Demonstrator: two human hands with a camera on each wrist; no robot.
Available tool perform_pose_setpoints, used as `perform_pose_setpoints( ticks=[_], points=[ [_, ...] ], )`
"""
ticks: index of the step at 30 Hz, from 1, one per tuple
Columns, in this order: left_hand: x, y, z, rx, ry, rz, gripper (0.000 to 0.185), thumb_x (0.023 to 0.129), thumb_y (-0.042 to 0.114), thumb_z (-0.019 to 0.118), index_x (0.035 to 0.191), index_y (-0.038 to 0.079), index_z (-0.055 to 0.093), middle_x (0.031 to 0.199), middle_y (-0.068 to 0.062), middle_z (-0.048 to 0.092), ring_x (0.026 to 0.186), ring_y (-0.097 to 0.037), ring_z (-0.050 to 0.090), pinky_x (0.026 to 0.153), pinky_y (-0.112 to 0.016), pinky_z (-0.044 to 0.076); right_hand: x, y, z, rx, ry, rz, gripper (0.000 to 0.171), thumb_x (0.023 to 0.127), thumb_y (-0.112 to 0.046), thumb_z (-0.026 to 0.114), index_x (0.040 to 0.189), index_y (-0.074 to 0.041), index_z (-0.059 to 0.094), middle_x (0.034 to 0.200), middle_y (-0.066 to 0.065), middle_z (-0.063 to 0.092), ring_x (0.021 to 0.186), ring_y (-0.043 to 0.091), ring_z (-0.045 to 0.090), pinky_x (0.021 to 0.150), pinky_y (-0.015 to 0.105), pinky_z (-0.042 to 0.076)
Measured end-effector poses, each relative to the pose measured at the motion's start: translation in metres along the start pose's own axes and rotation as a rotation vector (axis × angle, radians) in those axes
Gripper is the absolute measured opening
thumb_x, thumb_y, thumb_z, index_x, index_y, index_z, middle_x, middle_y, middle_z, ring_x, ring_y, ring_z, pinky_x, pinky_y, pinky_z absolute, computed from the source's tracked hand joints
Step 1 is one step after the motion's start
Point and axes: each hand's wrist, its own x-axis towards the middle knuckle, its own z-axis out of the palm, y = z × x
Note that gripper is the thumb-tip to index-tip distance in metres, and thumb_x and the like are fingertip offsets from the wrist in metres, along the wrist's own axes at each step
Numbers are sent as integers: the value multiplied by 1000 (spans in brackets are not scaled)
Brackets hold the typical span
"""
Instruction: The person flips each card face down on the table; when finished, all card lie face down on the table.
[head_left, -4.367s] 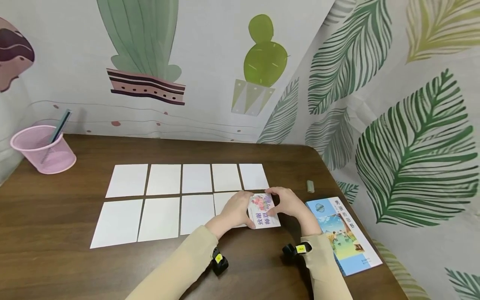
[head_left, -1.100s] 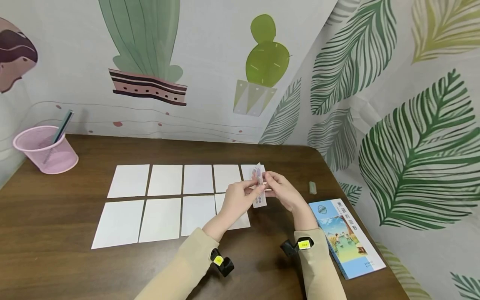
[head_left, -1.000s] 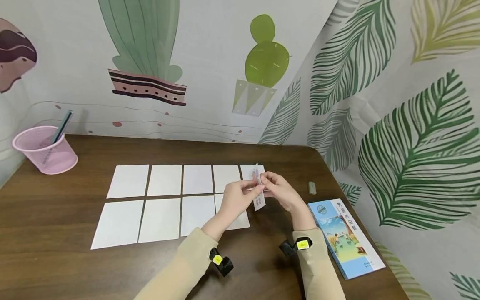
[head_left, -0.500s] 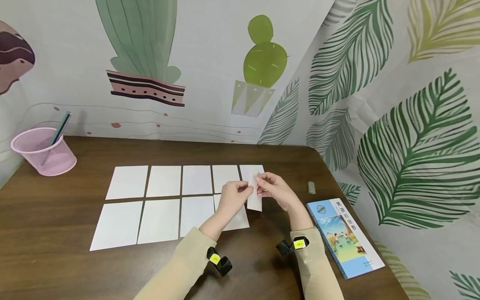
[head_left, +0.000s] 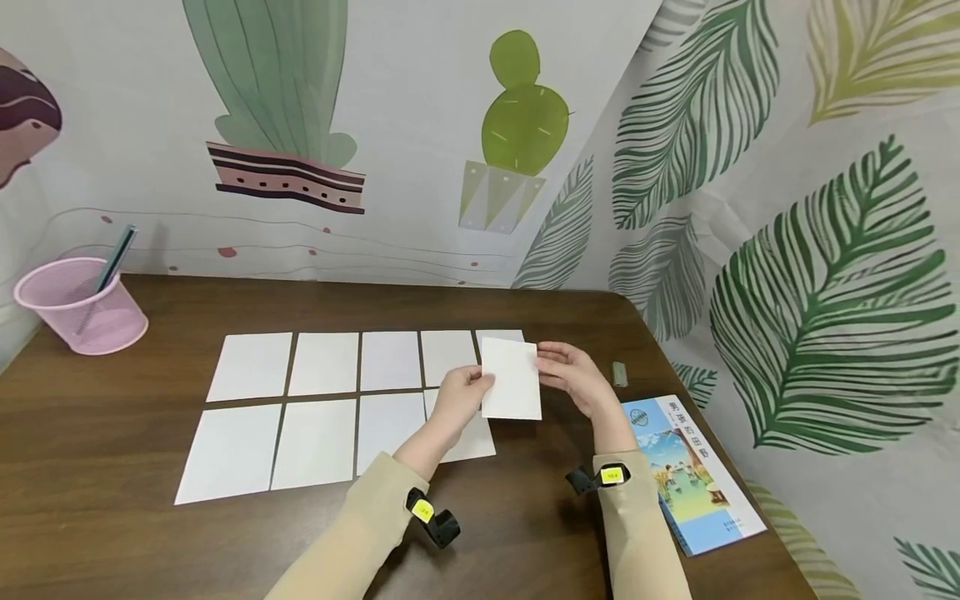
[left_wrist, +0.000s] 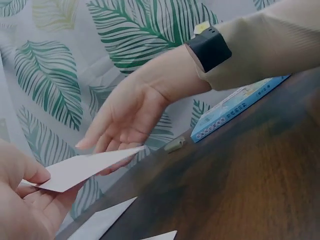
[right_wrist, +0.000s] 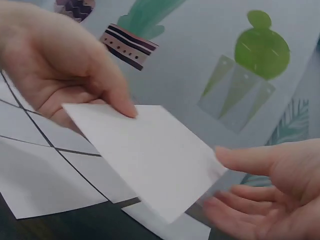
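Observation:
In the head view my left hand (head_left: 456, 400) pinches a card (head_left: 512, 379) by its left edge, thumb on top. The card's plain white face is up, held over the right end of two rows of white cards (head_left: 251, 367). At its right edge is my right hand (head_left: 581, 379), fingers fairly straight. In the right wrist view my right thumb lies right at the corner of the held card (right_wrist: 150, 155), the other fingers spread below it. From the left wrist view, the right hand (left_wrist: 132, 112) is loosely extended, fingertips partly hidden behind the card.
A blue and white book (head_left: 697, 475) lies at the desk's right edge, with a small grey-green eraser-like block (head_left: 619, 374) behind it. A pink mesh pen cup (head_left: 84, 310) with a pen stands at the back left. A patterned wall covering (head_left: 420, 125) backs the desk.
The card, picture side up earlier, was lifted, stood on edge and turned over, so its white face now shows. My right hand has loosened from it; my left hand keeps its pinch.

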Motion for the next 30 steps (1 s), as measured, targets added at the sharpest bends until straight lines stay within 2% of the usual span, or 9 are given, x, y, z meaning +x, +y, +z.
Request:
perform_pose_setpoints(
  ticks=[2, 4, 8, 12, 21, 30],
  points=[
    [0, -2, 1, -28, -37, -21, 38, 101, 18, 49, 127, -8, 58, 117, -20, 66, 114, -30, 61, 99, -45, 49, 2, 3, -1, 1, -61, 28, 53, 96, -9, 59, 141, 10, 37, 128, 18, 55, 94, 8, 64, 86, 26, 56],
    [1, -5, 2, -45, -69, -36, 37, 101, 17, 48, 127, -8, 58, 117, -19, 65, 113, -28, 60, 100, -44, 48, 3, 6, -2, -1, -92, 38, 51, 96, -8, 58, 139, 11, 39, 120, 14, 61, 90, 8, 65, 81, 25, 57],
    [2, -9, 4, -39, -94, -52, 34, 99, 14, 51, 123, -8, 60, 110, -18, 68, 98, -18, 64, 89, -36, 55, 2, 10, -8, -23, -111, 33, 41, 95, -5, 59, 130, 13, 45, 99, -1, 65, 83, 8, 66, 73, 23, 57],
    [5, -13, 4, -18, -85, -61, 33, 94, 8, 58, 121, -11, 60, 106, -20, 69, 84, -14, 65, 79, -31, 59, 0, 14, -16, -59, -144, 55, 34, 95, -4, 60, 123, 12, 49, 92, -3, 66, 81, 9, 67, 74, 25, 58],
    [8, -16, -3, 33, -48, -59, 30, 87, -1, 64, 115, -11, 64, 104, -24, 71, 80, -21, 73, 73, -28, 59, 2, 23, -23, -181, -189, 141, 44, 94, -8, 63, 128, 13, 46, 97, 3, 64, 81, 9, 65, 79, 28, 58],
    [5, -13, -4, 73, -38, -61, 31, 84, -2, 62, 114, -13, 64, 99, -24, 72, 75, -18, 72, 69, -25, 59, 4, 30, -20, -259, -187, 163, 46, 93, -8, 65, 128, 15, 46, 103, 12, 63, 84, 11, 64, 81, 33, 59]
  ],
)
